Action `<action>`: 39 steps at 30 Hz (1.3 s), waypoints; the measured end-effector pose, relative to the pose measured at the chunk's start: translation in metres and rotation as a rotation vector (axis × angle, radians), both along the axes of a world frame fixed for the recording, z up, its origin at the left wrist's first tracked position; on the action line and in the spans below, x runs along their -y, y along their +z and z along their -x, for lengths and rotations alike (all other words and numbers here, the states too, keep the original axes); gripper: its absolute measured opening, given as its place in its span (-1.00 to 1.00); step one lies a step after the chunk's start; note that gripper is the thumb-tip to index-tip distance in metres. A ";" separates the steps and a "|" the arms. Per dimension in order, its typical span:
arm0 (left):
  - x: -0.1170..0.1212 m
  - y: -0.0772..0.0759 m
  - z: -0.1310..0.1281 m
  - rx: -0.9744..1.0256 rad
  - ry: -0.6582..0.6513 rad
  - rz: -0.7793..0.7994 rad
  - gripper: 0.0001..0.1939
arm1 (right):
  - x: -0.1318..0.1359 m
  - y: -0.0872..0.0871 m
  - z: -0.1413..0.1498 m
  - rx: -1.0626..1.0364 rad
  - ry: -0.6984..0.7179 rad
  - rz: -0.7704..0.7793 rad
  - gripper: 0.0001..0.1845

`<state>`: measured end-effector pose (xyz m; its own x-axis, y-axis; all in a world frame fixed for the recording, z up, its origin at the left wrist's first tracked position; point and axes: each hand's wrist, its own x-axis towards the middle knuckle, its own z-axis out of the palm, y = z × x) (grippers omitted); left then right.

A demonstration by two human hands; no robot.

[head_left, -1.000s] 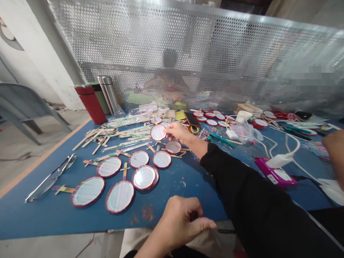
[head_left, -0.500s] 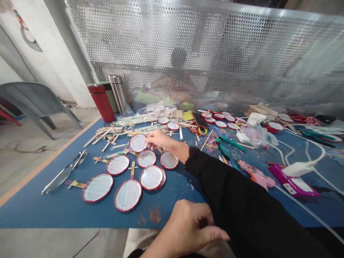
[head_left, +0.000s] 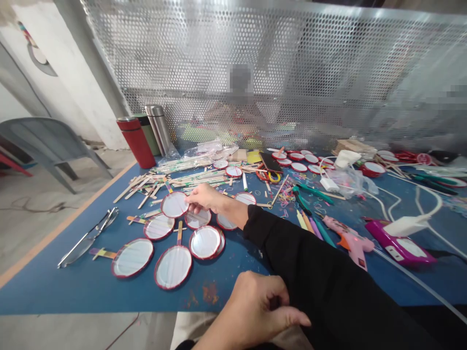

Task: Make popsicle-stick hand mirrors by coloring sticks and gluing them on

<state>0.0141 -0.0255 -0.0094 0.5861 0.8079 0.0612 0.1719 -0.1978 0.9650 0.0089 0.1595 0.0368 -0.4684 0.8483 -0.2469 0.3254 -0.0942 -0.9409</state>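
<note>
Near the front edge of the blue table [head_left: 54, 291], the left hand [head_left: 257, 304] is kept as before, fingers curled and thumb extended; its palm is hidden, so whether anything is held cannot be told. The red-rimmed discs [head_left: 173, 267] are spread beyond it, one partly covered by another. The held disc [head_left: 175, 204] is gripped at its right rim between thumb and fingers of the right hand [head_left: 202, 198]; since the last frame it has been brought nearer and slightly leftward, beside the spread discs. Whether the table is touched by it is hard to tell. By the same move, a disc [head_left: 245, 198] beyond the forearm has been partly uncovered. To the right, the pink glue gun [head_left: 350, 238] is partly bordered by the black sleeve [head_left: 310, 262]. Folded eyeglasses [head_left: 87, 238] are seen at left. Farther off, wooden sticks [head_left: 146, 189] are heaped before the red bottle [head_left: 136, 143], and the view behind is obscured by a perforated panel [head_left: 204, 48].
</note>
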 end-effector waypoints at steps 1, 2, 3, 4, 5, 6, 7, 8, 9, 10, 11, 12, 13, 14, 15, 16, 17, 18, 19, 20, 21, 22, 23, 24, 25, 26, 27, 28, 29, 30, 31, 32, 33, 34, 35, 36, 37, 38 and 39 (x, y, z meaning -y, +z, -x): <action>0.000 0.000 0.000 0.000 0.001 0.000 -0.38 | 0.000 -0.001 0.000 -0.002 0.002 -0.003 -0.67; 0.000 0.000 0.000 0.001 0.004 0.000 -0.38 | 0.000 -0.003 0.001 -0.002 0.007 -0.006 -0.67; 0.000 0.000 0.000 0.001 0.009 0.004 -0.38 | 0.000 -0.004 0.003 0.003 0.013 -0.011 -0.67; 0.000 0.000 0.000 0.001 0.012 0.010 -0.37 | 0.000 -0.007 0.005 0.010 0.019 -0.016 -0.67; 0.000 -0.001 0.000 0.003 0.016 0.017 -0.37 | -0.001 -0.009 0.008 0.019 0.026 -0.024 -0.66; 0.000 -0.001 0.000 0.003 0.018 0.023 -0.37 | -0.001 -0.012 0.010 0.031 0.032 -0.033 -0.66; 0.000 -0.001 0.000 0.003 0.020 0.030 -0.38 | -0.002 -0.014 0.013 0.044 0.037 -0.045 -0.65; 0.000 -0.001 0.000 0.004 0.020 0.037 -0.38 | -0.004 -0.016 0.015 0.058 0.040 -0.061 -0.65; 0.000 -0.001 0.001 0.005 0.021 0.040 -0.38 | -0.005 -0.018 0.016 0.072 0.043 -0.080 -0.65; 0.000 -0.001 0.001 0.006 0.023 0.040 -0.39 | -0.006 -0.019 0.017 0.086 0.044 -0.103 -0.65; 0.000 -0.001 0.001 0.008 0.024 0.040 -0.39 | -0.007 -0.020 0.016 0.100 0.043 -0.130 -0.65; 0.000 -0.001 0.001 0.009 0.021 0.041 -0.39 | -0.007 -0.020 0.015 0.115 0.042 -0.160 -0.65; 0.000 -0.002 0.002 0.011 0.017 0.043 -0.40 | -0.006 -0.019 0.012 0.130 0.039 -0.193 -0.65; 0.000 -0.002 0.001 0.013 0.012 0.044 -0.40 | -0.005 -0.017 0.008 0.146 0.035 -0.226 -0.66; 0.000 -0.003 0.001 0.014 0.011 0.046 -0.39 | -0.002 -0.014 0.003 0.163 0.029 -0.258 -0.68; 0.000 -0.004 0.000 0.013 0.010 0.047 -0.39 | 0.001 -0.011 -0.004 0.183 0.022 -0.288 -0.70; -0.001 -0.005 -0.001 0.009 0.011 0.043 -0.38 | 0.005 -0.007 -0.012 0.204 0.013 -0.316 -0.71; -0.001 -0.006 -0.002 -0.001 0.016 0.037 -0.38 | 0.010 -0.002 -0.021 0.228 0.001 -0.342 -0.73; -0.002 -0.007 -0.002 -0.018 0.018 0.030 -0.38 | 0.014 0.003 -0.032 0.254 -0.012 -0.367 -0.76; -0.003 -0.007 -0.003 -0.039 0.016 0.023 -0.39 | 0.018 0.009 -0.045 0.283 -0.030 -0.391 -0.78; -0.005 -0.006 -0.002 -0.061 0.005 0.023 -0.40 | 0.021 0.014 -0.058 0.314 -0.055 -0.416 -0.80; -0.007 -0.004 0.000 -0.083 -0.021 0.030 -0.42 | 0.024 0.020 -0.073 0.347 -0.087 -0.443 -0.81; -0.010 -0.001 0.003 -0.095 -0.055 0.047 -0.45 | 0.025 0.026 -0.090 0.379 -0.139 -0.477 -0.80; -0.013 0.003 0.008 -0.104 -0.133 0.085 -0.49 | 0.024 0.032 -0.107 0.409 -0.201 -0.517 -0.77; -0.016 0.007 0.012 -0.106 -0.217 0.132 -0.53 | 0.023 0.036 -0.125 0.436 -0.273 -0.558 -0.74; -0.018 0.010 0.017 -0.106 -0.314 0.168 -0.57 | 0.021 0.041 -0.144 0.460 -0.348 -0.592 -0.70; -0.020 0.012 0.021 -0.092 -0.410 0.200 -0.59 | 0.018 0.044 -0.162 0.480 -0.418 -0.618 -0.66; -0.022 0.014 0.024 -0.058 -0.435 0.205 -0.58 | 0.015 0.046 -0.181 0.494 -0.489 -0.639 -0.62; -0.023 0.014 0.025 -0.031 -0.382 0.213 -0.54 | 0.013 0.047 -0.199 0.504 -0.568 -0.658 -0.58; -0.023 0.012 0.026 -0.008 -0.313 0.230 -0.48 | 0.010 0.048 -0.216 0.510 -0.648 -0.670 -0.55; -0.022 0.010 0.026 -0.002 -0.255 0.252 -0.44 | 0.009 0.047 -0.231 0.513 -0.722 -0.676 -0.53; -0.022 0.007 0.025 0.010 -0.193 0.290 -0.40 | 0.009 0.047 -0.245 0.511 -0.778 -0.680 -0.53; -0.021 0.004 0.025 0.015 -0.134 0.335 -0.38 | 0.010 0.046 -0.256 0.509 -0.820 -0.683 -0.53; -0.020 0.000 0.025 0.023 -0.059 0.357 -0.37 | 0.013 0.046 -0.265 0.509 -0.848 -0.686 -0.51; -0.019 -0.003 0.026 0.045 0.065 0.325 -0.37 | 0.018 0.047 -0.272 0.508 -0.863 -0.693 -0.50; -0.018 -0.006 0.028 0.068 0.202 0.251 -0.35 | 0.026 0.048 -0.275 0.509 -0.868 -0.703 -0.48; -0.018 -0.008 0.030 0.093 0.285 0.216 -0.33 | 0.036 0.049 -0.275 0.511 -0.861 -0.716 -0.48; -0.017 -0.010 0.032 0.123 0.324 0.224 -0.32 | 0.049 0.050 -0.272 0.515 -0.849 -0.735 -0.48; -0.017 -0.012 0.035 0.149 0.337 0.215 -0.30 | 0.065 0.049 -0.266 0.521 -0.822 -0.755 -0.49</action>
